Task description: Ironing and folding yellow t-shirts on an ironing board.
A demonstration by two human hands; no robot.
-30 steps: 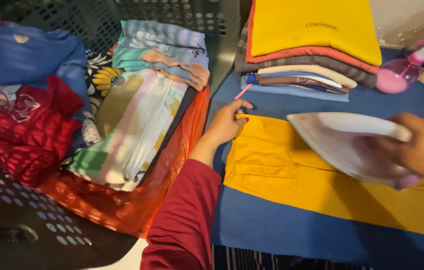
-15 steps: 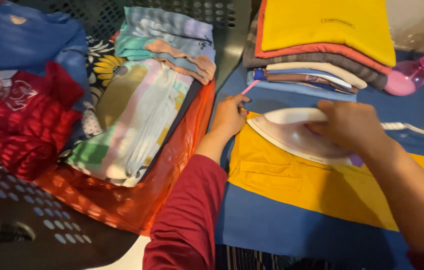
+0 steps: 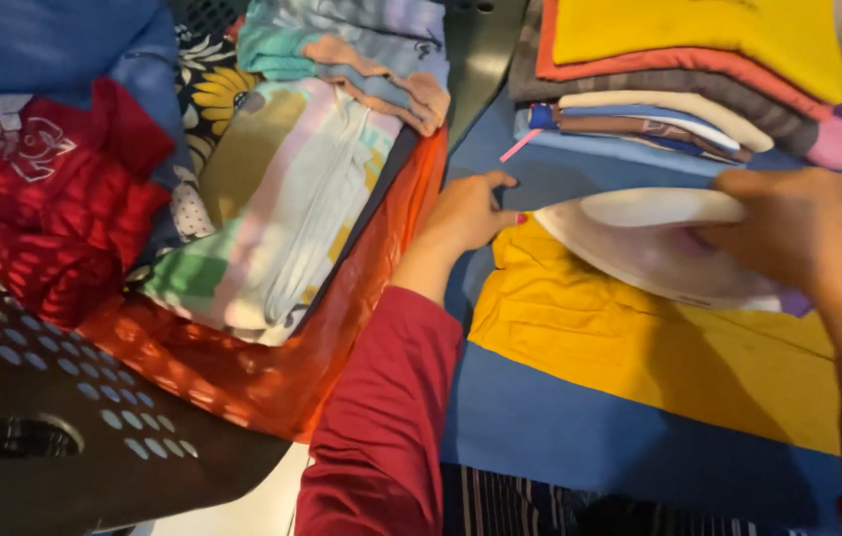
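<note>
Blue ironing surface (image 3: 580,437): yellow cloth (image 3: 659,357) under hands-held white iron (image 3: 654,243).

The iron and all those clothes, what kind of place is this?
Probably a home ironing spot. The right hand holds a white iron on a yellow garment, with a stack of folded clothes behind and a laundry basket beside it.

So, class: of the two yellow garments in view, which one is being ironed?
The yellow cloth lying flat on the blue board, under the white iron; the other yellow one tops the folded stack.
</note>
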